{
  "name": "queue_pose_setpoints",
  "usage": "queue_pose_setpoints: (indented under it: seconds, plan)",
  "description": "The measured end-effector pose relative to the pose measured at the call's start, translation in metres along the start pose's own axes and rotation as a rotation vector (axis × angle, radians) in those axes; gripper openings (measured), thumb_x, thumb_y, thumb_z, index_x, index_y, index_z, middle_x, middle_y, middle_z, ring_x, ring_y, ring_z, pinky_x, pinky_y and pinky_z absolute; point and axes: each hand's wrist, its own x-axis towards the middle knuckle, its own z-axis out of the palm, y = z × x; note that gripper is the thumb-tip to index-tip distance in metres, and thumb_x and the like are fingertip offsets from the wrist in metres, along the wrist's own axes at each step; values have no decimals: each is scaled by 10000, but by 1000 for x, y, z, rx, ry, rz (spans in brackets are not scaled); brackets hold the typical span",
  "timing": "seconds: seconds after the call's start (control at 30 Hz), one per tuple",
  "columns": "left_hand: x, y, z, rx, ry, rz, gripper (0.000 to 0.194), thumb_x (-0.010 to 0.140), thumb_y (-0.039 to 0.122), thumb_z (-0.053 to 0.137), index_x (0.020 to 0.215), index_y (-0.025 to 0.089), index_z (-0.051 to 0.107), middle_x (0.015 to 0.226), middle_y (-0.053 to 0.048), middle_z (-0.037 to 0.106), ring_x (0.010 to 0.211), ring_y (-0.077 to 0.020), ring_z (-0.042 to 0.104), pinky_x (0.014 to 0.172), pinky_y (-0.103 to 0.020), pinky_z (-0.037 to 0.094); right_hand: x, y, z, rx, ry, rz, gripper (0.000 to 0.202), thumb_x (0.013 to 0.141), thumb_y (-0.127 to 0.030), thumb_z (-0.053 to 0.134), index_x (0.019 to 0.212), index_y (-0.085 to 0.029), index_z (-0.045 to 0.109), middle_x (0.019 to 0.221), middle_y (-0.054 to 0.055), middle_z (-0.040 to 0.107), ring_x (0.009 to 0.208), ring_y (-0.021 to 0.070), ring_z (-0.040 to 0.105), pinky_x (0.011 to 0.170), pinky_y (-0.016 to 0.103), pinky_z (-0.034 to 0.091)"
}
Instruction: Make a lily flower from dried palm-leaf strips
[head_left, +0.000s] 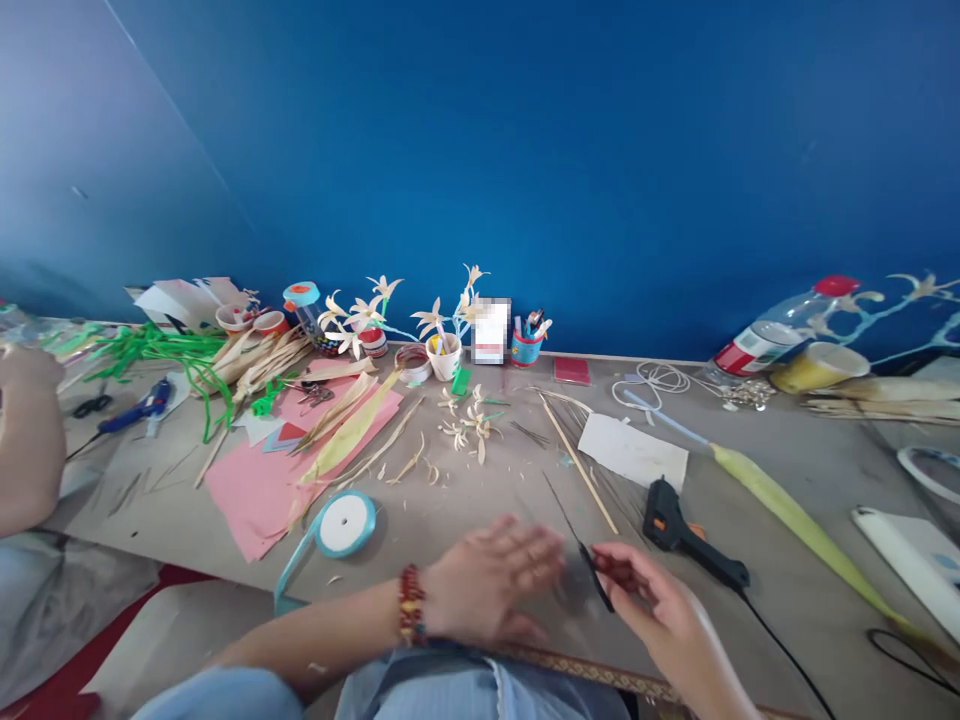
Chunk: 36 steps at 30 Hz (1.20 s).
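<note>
My right hand [652,600] pinches a slim tool with a black handle [596,580] and a long, thin dark shaft that points up and left over the table; its exact kind does not show. Beside it, my left hand [495,580] is palm down near the front edge of the table, fingers stretched out and slightly blurred, holding nothing. A red bead bracelet [411,605] circles the left wrist. Just right of the tool lies a black glue gun [686,535]. Beyond my left hand are small cream-coloured flowers [476,420] and scattered scraps.
A roll of blue ribbon [345,523] and pink paper [247,490] lie left. White flowers stand in a cup [444,357] by the blue wall. A thin stick [577,465], white card [634,448] and yellow-green husk [795,520] lie right. Another person's arm [30,440] rests far left.
</note>
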Motion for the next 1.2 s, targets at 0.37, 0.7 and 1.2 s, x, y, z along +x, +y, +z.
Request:
queue_pose_setpoints:
  seconds: [0.37, 0.7, 1.2]
  plan:
    - [-52, -51, 6, 135, 99, -379, 791, 935, 633, 350, 1540, 140, 228, 1583, -145, 324, 1466, -296, 283, 1204, -512, 150, -22, 16, -5, -590, 233, -269, 246, 923, -382, 464, 957, -227, 651, 820, 56, 755, 666, 212, 727, 557, 289, 558]
    - [-1, -33, -50, -353, 138, -211, 287, 948, 302, 521, 1139, 137, 658, 1251, -115, 670, 1199, -193, 592, 1096, -297, 404, 23, -67, 26, -474, 179, -788, 153, 933, -293, 559, 977, -213, 681, 930, 89, 682, 828, 236, 663, 779, 368, 493]
    - [73, -31, -10, -697, 77, -346, 85, 847, 295, 639, 803, 249, 695, 922, -11, 764, 815, -167, 706, 705, -237, 539, 35, -169, 147, -320, -234, -980, 214, 953, -133, 469, 840, -208, 635, 813, 48, 674, 782, 205, 549, 739, 347, 423]
